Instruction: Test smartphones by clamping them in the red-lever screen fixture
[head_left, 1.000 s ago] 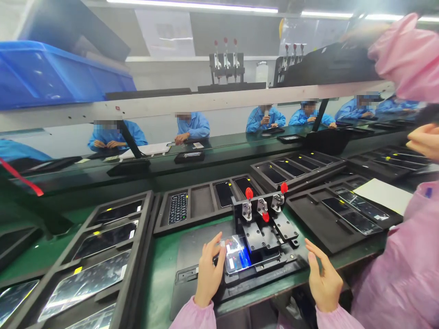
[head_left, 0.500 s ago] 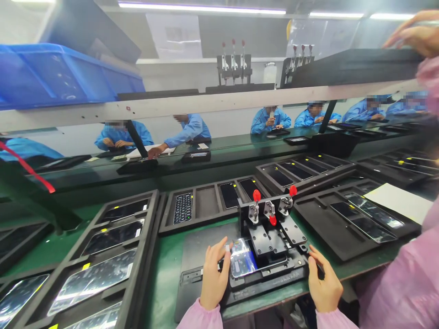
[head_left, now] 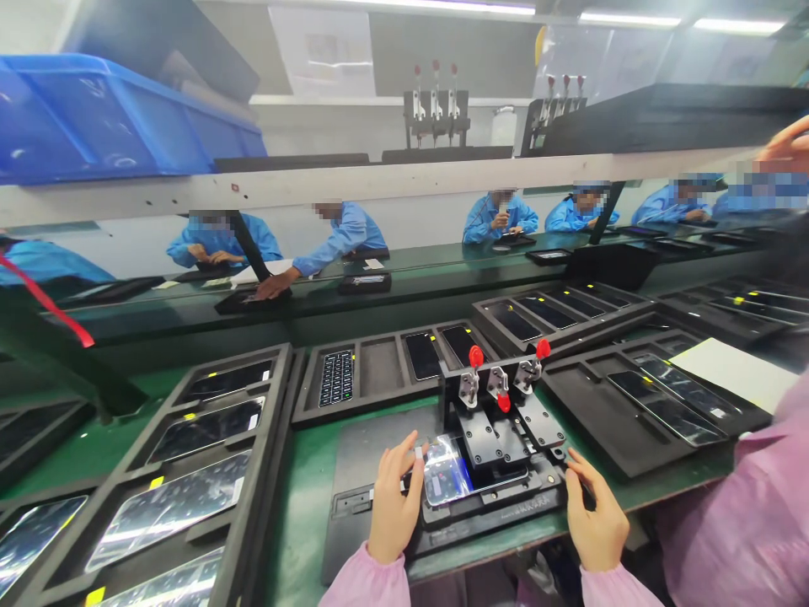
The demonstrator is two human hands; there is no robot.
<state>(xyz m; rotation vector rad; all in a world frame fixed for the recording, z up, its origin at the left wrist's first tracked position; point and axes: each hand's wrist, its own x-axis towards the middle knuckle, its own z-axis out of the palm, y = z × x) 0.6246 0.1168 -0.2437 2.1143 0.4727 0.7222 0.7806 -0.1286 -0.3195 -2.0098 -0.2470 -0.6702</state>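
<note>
A black clamping fixture point(head_left: 499, 443) with red-tipped toggle levers sits on the bench in front of me. In it lies a phone screen point(head_left: 446, 480), its left part covered by shiny clear film with a blue band. My left hand point(head_left: 395, 506) is at the screen's left end, thumb and forefinger closed around a small whitish tab point(head_left: 418, 453). The contact at the fingertips is partly hidden. At the fixture's right end, my right hand point(head_left: 594, 510) grips the corner with curved fingers and thumb.
Black trays point(head_left: 256, 497) of phone screens stand at left, behind and right point(head_left: 632, 455). White paper point(head_left: 736, 371) lies on the right tray. A shelf point(head_left: 379, 190) with a blue bin point(head_left: 126, 126) crosses above. A co-worker's pink sleeve point(head_left: 726, 531) is close on the right.
My two hands and the fixture stay nearly the same, with a slight view shift. The co-worker's raised hand at the upper right has moved away toward the right edge.
</note>
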